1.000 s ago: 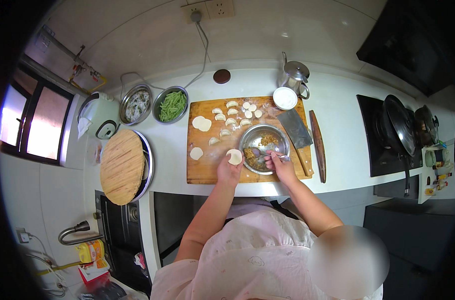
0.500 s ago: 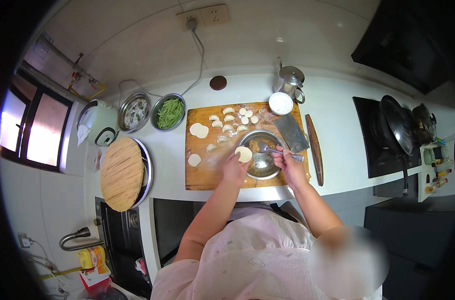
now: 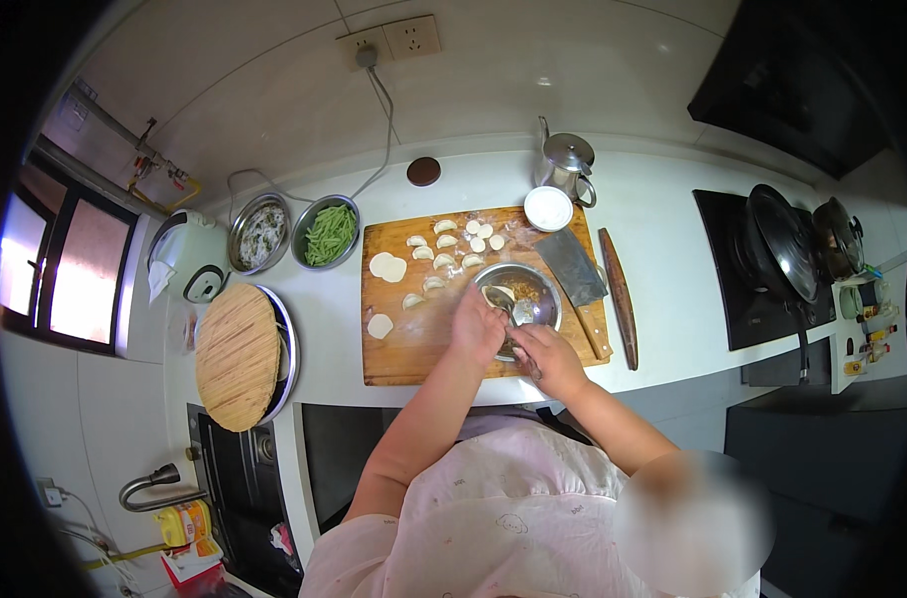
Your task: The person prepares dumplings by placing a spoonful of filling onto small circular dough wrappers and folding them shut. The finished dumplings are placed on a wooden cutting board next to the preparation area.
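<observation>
Two hands are seen, the left hand (image 3: pixel 476 327) and the right hand (image 3: pixel 545 361). Three metal bowls are counted: one with filling (image 3: pixel 526 289), one with green beans (image 3: pixel 329 234), one with chopped greens (image 3: pixel 259 235). One cutting board (image 3: pixel 418 349), one cleaver (image 3: pixel 573 267), one rolling pin (image 3: pixel 618 297) and one kettle (image 3: pixel 570 164) are seen.

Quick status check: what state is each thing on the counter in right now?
Left hand: holding a wrapper above the bowl.
Right hand: gripping a spoon.
Steel bowl: part filled with filling.
Cleaver: lying flat on the board.
Rolling pin: lying beside the board.
Kettle: lid on.
</observation>
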Tool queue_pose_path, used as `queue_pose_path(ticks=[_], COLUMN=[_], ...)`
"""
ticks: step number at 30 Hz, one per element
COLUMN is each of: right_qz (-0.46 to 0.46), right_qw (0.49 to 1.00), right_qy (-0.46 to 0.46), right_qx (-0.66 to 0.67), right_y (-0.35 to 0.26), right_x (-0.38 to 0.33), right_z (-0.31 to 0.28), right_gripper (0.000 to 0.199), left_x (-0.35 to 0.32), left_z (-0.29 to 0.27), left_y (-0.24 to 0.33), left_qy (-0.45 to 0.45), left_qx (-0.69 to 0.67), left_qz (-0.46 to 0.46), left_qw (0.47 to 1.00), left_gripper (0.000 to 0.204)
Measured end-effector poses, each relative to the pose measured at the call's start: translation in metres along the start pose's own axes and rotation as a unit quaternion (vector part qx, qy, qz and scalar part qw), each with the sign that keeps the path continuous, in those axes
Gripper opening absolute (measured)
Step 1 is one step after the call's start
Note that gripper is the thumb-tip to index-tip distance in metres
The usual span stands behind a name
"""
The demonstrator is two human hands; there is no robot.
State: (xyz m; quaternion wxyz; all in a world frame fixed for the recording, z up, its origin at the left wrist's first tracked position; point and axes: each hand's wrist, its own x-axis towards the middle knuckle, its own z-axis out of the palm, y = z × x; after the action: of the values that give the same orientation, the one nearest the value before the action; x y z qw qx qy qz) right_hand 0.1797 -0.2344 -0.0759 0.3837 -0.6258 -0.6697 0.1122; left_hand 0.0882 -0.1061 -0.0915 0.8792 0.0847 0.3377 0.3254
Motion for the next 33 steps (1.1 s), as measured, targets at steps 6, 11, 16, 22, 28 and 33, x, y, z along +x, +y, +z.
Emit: queue_pose_path(ticks=[6,11,16,22,28,33], right_qz=[-0.017,-0.039,-0.046,-0.093,-0.083,-0.001], right_qw=[0.999,0.999,0.998,0.995,0.995,0.995], right_qy=[-0.032,-0.015,0.039,-0.026,-0.038,0.055], right_qx=[-0.022,-0.011,0.010,0.011,0.031,0.087], right_y=[0.008,0.007,0.000,0.002,0.006,-0.012], right_x=[-0.009,-0.012,-0.002,-0.003,-0.008,0.006], right_z=[0.000,-0.013,-0.024,-0.018,-0.017,-0.045], right_gripper=[0.037,0.036,0.036,0.040,0.039,0.026], left_x=[-0.001,0.002,-0.011,-0.017,-0.021,-0.019], left_z=[-0.009,-0.027,-0.022,-0.021,-0.018,-0.024], left_y=[0.015,0.020,0.030,0.028,0.028,0.030], left_qy=[-0.061,-0.046,-0.058,-0.076,-0.069,-0.064], left_qx=[-0.062,-0.069,-0.037,-0.027,-0.035,-0.017], left_qz=[-0.060,-0.014,-0.027,-0.061,-0.052,-0.027], left_qw=[0.994,0.996,0.997,0.995,0.996,0.997], left_gripper=[0.050,0.052,0.052,0.054,0.053,0.045])
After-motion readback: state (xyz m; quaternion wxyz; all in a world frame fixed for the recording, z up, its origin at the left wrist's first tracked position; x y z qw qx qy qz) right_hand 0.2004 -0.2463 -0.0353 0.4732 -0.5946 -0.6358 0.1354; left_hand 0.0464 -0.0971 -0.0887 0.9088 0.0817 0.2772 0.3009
